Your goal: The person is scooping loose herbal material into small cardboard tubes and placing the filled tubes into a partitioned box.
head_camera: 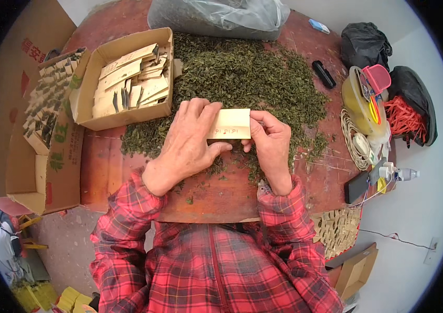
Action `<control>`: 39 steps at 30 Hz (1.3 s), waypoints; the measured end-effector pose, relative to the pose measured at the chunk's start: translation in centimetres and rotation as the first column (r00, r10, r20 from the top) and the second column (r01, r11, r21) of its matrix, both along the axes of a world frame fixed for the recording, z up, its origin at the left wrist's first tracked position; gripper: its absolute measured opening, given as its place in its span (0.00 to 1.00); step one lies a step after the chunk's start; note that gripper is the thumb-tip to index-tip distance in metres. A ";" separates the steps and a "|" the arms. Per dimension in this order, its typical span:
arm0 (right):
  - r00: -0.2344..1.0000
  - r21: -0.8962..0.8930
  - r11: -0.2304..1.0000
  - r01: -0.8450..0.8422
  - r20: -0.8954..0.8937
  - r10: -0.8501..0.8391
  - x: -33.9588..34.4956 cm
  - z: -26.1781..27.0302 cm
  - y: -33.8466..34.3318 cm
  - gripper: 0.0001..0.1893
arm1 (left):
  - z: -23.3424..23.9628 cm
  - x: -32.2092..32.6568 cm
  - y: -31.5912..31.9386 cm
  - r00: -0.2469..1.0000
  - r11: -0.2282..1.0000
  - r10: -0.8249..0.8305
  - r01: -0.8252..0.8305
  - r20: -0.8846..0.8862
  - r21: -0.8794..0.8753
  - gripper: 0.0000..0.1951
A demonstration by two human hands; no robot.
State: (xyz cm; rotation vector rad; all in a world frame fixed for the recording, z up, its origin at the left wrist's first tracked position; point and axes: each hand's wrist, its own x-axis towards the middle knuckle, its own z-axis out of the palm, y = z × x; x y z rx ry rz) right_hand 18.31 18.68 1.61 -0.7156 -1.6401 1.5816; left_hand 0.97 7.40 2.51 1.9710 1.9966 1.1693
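Note:
Between my two hands, over the near edge of a pile of dried green leaves (pixel 245 74), is a small cream paper packet (pixel 234 117) with reddish print. My left hand (pixel 190 144) lies over its left part, the thumb at the lower edge. My right hand (pixel 272 144) pinches the packet's right edge between thumb and fingers. What my left fingertips do behind the paper is hidden. At the pile's left, an open cardboard box (pixel 127 117) holds many similar paper packets (pixel 121 76), some with dark inner edges showing.
A larger carton (pixel 65 164) with upright packets stands at the left. A clear bag (pixel 217 19) lies behind the leaves. On the right are a black case (pixel 323 74), a yellowish plastic tub (pixel 352 101), coiled cord (pixel 350 144), red shredded strips (pixel 405 117) and a black power bank-like block (pixel 356 187).

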 end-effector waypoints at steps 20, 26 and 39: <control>0.924 0.310 0.949 -0.064 0.378 -0.062 -0.3 1.6 -0.5 0.09 | -0.6 0.4 -0.7 0.984 0.997 0.021 -0.006 -0.175 0.083 0.33; 0.879 0.374 0.921 -0.113 0.469 -0.082 -1.0 2.6 -0.7 0.14 | -1.3 0.7 -0.4 0.991 0.991 -0.031 0.047 -0.128 0.128 0.30; 0.842 0.509 0.850 -0.136 0.512 -0.171 -1.2 3.9 -1.6 0.13 | -1.5 0.5 -0.5 0.998 0.983 -0.042 0.048 -0.039 0.179 0.24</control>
